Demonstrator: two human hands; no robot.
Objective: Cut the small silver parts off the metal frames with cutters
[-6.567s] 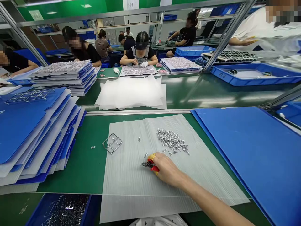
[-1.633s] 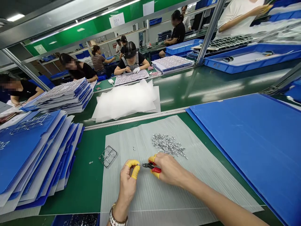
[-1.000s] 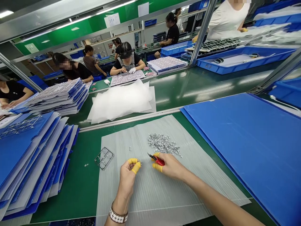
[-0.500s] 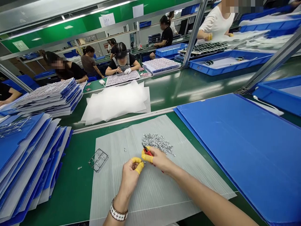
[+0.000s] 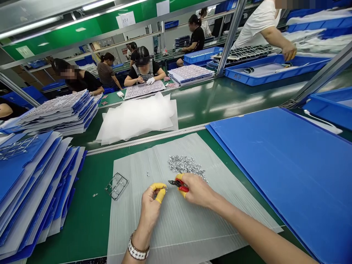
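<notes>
My right hand (image 5: 194,189), with yellow finger cots, is closed round red-handled nippers (image 5: 182,186), their dark jaws pointing left. Just left of the jaws, my left hand (image 5: 153,200) pinches a tiny silvery part (image 5: 165,189) between thumb and forefinger, both in yellow cots. Behind my hands a heap of small silvery parts (image 5: 185,165) lies on a translucent foam sheet (image 5: 165,238). A few more small parts (image 5: 147,173) rest apart from the heap. To the left, a dark rectangular sprue frame (image 5: 117,186) with parts inside overlaps the sheet's edge.
Stacked blue and white sheets (image 5: 41,194) stand at my left. A large blue board (image 5: 286,165) covers the right side. White foam sheets (image 5: 137,119) lie across the metal rail. Co-workers sit opposite; one person's hand (image 5: 289,50) reaches into a blue tray (image 5: 253,80).
My right hand has drawn the nippers right, away from my left hand, which has shifted slightly left. At the back right, a co-worker's arm has reached into the blue tray.
</notes>
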